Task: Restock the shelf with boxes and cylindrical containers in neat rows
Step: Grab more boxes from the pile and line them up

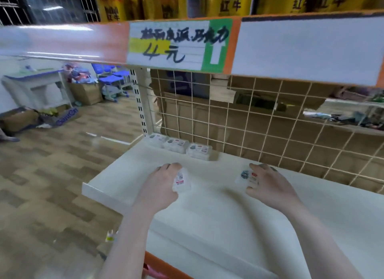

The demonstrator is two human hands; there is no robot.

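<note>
White shelf (207, 212), three boxes (199, 151) at 12 o'clock, our left hand (160, 187) grips one clear box (181, 180), right hand (270, 185) another (248, 176).

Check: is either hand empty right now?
No: the left hand grips a small clear box and the right hand grips another clear box over the white shelf.

Both my forearms reach forward, bare. My left hand (161, 182) is knuckles-up, fingers curled round a small clear box (182, 180). My right hand (268, 183) is palm-down, thumb and fingers pinching another clear box (248, 176).
</note>
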